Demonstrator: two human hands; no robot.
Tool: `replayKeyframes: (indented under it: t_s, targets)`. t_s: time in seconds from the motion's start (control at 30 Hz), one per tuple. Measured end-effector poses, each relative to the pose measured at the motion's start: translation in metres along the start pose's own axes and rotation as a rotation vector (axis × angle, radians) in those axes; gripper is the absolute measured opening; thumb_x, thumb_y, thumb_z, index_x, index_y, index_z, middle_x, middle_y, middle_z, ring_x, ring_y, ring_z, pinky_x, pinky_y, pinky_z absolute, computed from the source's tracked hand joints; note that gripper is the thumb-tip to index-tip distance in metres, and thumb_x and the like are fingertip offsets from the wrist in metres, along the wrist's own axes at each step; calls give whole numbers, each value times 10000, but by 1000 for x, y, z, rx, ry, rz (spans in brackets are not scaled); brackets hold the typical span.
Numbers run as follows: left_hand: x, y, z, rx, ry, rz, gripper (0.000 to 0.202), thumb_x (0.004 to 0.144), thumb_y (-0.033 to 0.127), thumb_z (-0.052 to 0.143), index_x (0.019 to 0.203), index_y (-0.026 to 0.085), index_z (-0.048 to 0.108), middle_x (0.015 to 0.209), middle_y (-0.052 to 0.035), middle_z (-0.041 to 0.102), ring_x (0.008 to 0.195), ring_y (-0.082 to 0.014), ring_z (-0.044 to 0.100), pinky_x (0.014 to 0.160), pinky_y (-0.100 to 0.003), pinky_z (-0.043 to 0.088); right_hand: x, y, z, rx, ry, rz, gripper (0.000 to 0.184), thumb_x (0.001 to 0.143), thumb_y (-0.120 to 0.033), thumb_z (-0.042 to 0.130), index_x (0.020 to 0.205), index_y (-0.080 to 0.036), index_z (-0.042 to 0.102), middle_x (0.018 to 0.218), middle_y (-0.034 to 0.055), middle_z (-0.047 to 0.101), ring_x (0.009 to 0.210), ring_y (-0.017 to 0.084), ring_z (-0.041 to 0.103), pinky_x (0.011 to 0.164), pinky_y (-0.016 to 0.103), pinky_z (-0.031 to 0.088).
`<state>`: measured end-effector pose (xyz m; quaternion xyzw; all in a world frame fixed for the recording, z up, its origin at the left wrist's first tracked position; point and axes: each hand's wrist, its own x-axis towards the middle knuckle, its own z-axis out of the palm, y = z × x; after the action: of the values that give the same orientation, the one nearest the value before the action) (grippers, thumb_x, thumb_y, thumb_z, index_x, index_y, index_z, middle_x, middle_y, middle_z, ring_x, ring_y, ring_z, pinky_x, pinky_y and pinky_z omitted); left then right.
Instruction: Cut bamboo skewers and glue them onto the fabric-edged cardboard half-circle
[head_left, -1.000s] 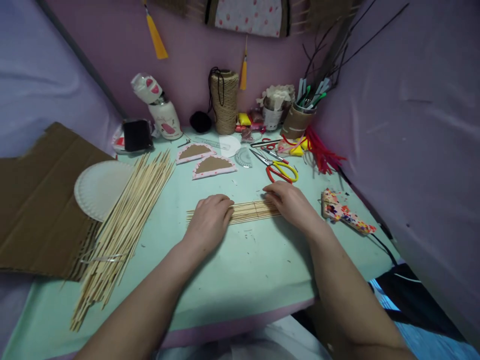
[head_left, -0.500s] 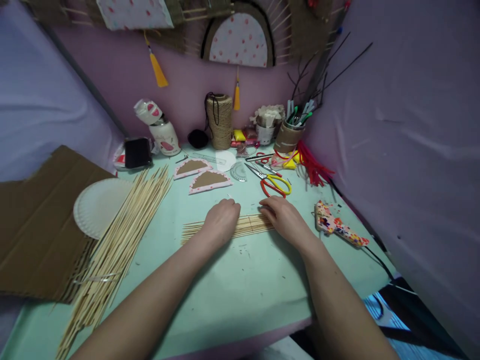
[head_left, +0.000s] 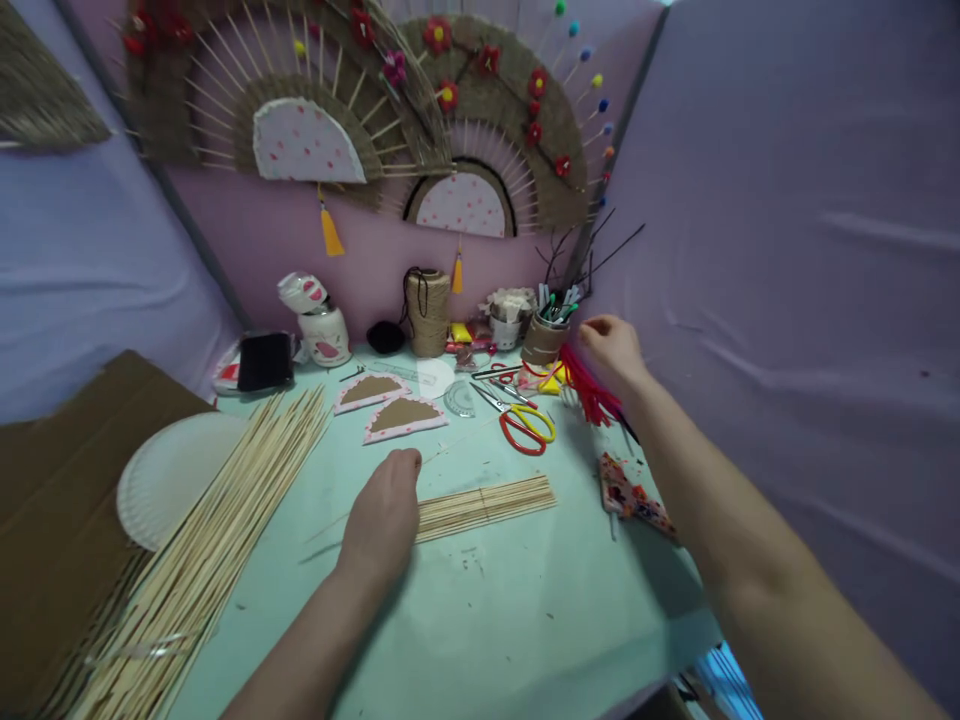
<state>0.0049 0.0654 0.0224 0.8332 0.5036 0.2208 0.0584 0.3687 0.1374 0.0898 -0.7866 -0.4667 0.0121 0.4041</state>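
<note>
My left hand (head_left: 384, 517) lies flat, fingers together and stretched out, on the left end of a short row of bamboo sticks (head_left: 487, 505) laid side by side on the pale green table (head_left: 487, 620). My right hand (head_left: 611, 352) is raised at the back right, above a bunch of red pipe cleaners (head_left: 589, 390) and just right of a pen cup (head_left: 543, 338). Its fingers are curled; I cannot make out anything held in them.
A big pile of long bamboo skewers (head_left: 217, 540) lies at the left, over a paper plate (head_left: 161, 475) and cardboard (head_left: 52, 480). Red and yellow scissors (head_left: 525, 425), two half-round cardboard pieces (head_left: 390, 405), a twine spool (head_left: 429, 310) and a patterned glue gun (head_left: 634, 497) are nearby. Fans hang on the wall.
My right hand has left the stick row and risen to the back right by the pen cup. My view has tilted up, so the wall fans now show. The left hand stays on the sticks.
</note>
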Motion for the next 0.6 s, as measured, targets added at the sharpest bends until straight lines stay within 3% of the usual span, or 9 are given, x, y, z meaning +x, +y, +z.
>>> replayKeyframes:
  t_s: [0.1, 0.2, 0.4, 0.6]
  targets:
    - [-6, -9, 14, -13, 113, 82, 236, 894, 107, 334, 1039, 173, 508, 885, -60, 576, 815, -211, 540, 698, -317, 424, 53, 2, 18, -25, 6, 109, 239, 895, -272, 555, 1067, -117, 617, 1047, 99, 653, 920, 202, 626, 805, 382, 515]
    - [-7, -17, 19, -4, 116, 125, 250, 876, 69, 354, 1026, 169, 528, 855, -59, 566, 806, -213, 537, 689, -320, 427, 82, 2, 33, -35, 5, 169, 333, 904, -337, 556, 1191, -169, 550, 1192, 84, 580, 996, 204, 601, 833, 418, 520]
    - [-7, -23, 19, -55, 103, 90, 279, 851, 31, 373, 1024, 178, 535, 862, -48, 559, 796, -201, 546, 668, -313, 436, 102, 6, 47, -21, -27, 236, 312, 912, -334, 542, 1185, -185, 559, 1210, 86, 574, 1005, 201, 595, 846, 411, 516]
    - [-7, -24, 19, -106, 89, 74, 290, 855, 36, 348, 1022, 185, 534, 879, -50, 565, 814, -199, 557, 684, -315, 450, 119, 11, 44, 99, 3, 249, 339, 904, -335, 556, 1197, -167, 548, 1200, 89, 576, 1004, 209, 598, 838, 420, 518]
